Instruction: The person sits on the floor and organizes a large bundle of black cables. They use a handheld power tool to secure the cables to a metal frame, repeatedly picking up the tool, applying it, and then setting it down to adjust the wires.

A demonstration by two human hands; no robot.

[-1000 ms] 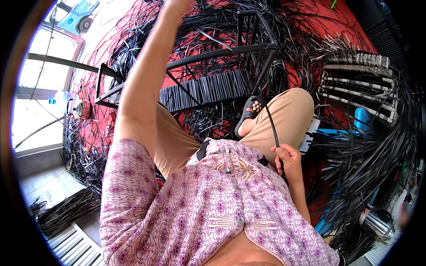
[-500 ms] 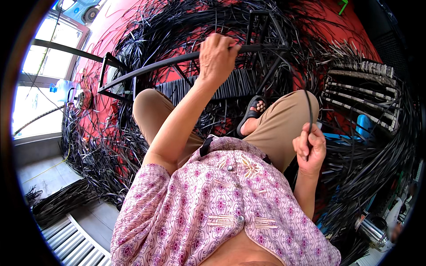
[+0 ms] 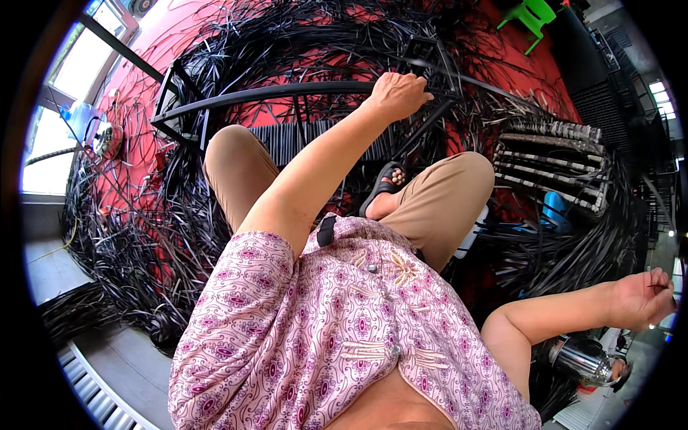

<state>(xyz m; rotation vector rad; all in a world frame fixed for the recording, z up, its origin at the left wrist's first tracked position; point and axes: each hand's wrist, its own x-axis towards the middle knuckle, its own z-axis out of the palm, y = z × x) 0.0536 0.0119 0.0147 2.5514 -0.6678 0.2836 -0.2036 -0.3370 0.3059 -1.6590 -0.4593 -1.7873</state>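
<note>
In the head view, the black frame [image 3: 287, 91] spans the upper centre; we judge it stiff, best grasped along its slim length. Our left hand [image 3: 401, 95] bends over it, fingertips hidden, so we cannot tell their grip. At the right edge, our right hand [image 3: 643, 299] curls its fingers; whether they pinch anything, we cannot tell. The dark strip [image 3: 494, 88], upper right, seems light, bendy, probably slick: best held near an end.

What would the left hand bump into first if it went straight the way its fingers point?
The left hand would probably meet the black frame's right corner, though depth is hard to judge.
</note>
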